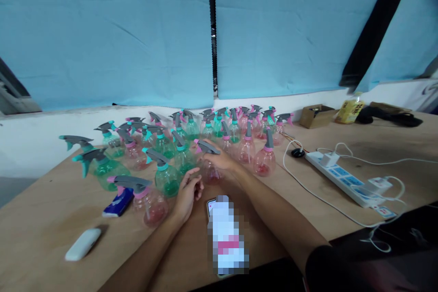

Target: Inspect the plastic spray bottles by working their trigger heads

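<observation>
My right hand (221, 157) is closed around the neck of a pink spray bottle (211, 175) with a grey sprayer head, which stands on the table. To its left, my left hand (188, 191) hovers palm inward with loosely curled fingers apart and nothing visible in them. Near that hand stand a green spray bottle (167, 181) and another pink spray bottle (150, 207) with a pink trigger. Several more pink and green spray bottles (164, 146) crowd the table behind both hands. Below my hands lies a phone (226, 232) with a lit, blurred screen.
A blue packet (118, 203) and a white oblong case (83, 244) lie at the left. On the right are a white power strip (342, 178) with plugs and trailing cables, a black round object (297, 153), a cardboard box (316, 117) and a yellow-labelled bottle (349, 110). Blue curtains (109, 32) hang behind.
</observation>
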Demonstrator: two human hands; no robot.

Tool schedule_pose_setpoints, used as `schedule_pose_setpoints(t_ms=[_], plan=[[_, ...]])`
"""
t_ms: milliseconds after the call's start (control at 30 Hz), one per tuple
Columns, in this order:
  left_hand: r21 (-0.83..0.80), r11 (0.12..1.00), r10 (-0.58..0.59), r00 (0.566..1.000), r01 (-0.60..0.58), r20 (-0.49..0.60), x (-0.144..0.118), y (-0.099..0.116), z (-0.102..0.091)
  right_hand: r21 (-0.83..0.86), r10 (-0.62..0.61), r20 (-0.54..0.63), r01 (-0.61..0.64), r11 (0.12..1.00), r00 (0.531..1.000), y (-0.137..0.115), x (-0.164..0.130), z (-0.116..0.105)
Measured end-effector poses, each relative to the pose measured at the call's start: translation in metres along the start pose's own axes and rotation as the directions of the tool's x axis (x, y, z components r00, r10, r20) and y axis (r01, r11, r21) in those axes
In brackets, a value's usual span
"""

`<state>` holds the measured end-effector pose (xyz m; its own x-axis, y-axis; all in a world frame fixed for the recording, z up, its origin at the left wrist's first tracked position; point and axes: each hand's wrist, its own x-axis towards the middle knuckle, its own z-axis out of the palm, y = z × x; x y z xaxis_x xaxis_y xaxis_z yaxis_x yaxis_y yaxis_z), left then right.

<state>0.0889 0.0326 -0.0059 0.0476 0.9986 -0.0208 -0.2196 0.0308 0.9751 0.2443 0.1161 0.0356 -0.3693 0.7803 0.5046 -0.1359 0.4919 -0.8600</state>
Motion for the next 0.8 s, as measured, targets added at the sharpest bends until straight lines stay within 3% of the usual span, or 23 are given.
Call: schedule_pose_setpoints(t_ms=[100, 300, 500, 633, 800], plan=[[0.002, 1.000, 0.004, 1.000, -0.004, 0.016, 0.0004, -0.0012, -0.0006, 0.101, 0.042, 0.024, -0.044, 0.994, 0.999, 0.0006, 0.0006, -0.0001], [0.020, 1.000, 0.008, 1.000, -0.009, 0.017, 0.0010, -0.0034, -0.0023, 0.199, 0.149, -0.082, -0.130, 0.971, 0.985, 0.0078, 0.0004, -0.0041], [0.054, 0.999, -0.003, 0.997, -0.001, 0.078, 0.0009, -0.0033, -0.0026, 0.140, 0.106, -0.030, -0.101, 0.985, 0.994, 0.0035, -0.0006, -0.0070], [0.135, 0.991, -0.038, 0.983, 0.014, 0.177, -0.0003, -0.0013, -0.0015, 0.086, 0.083, -0.055, -0.078, 0.993, 0.995, 0.0047, -0.0008, -0.0078], [0.186, 0.983, -0.054, 0.977, 0.015, 0.207, -0.0001, -0.0015, -0.0008, 0.106, 0.086, -0.084, -0.077, 0.991, 0.993, 0.0072, 0.0003, -0.0045]])
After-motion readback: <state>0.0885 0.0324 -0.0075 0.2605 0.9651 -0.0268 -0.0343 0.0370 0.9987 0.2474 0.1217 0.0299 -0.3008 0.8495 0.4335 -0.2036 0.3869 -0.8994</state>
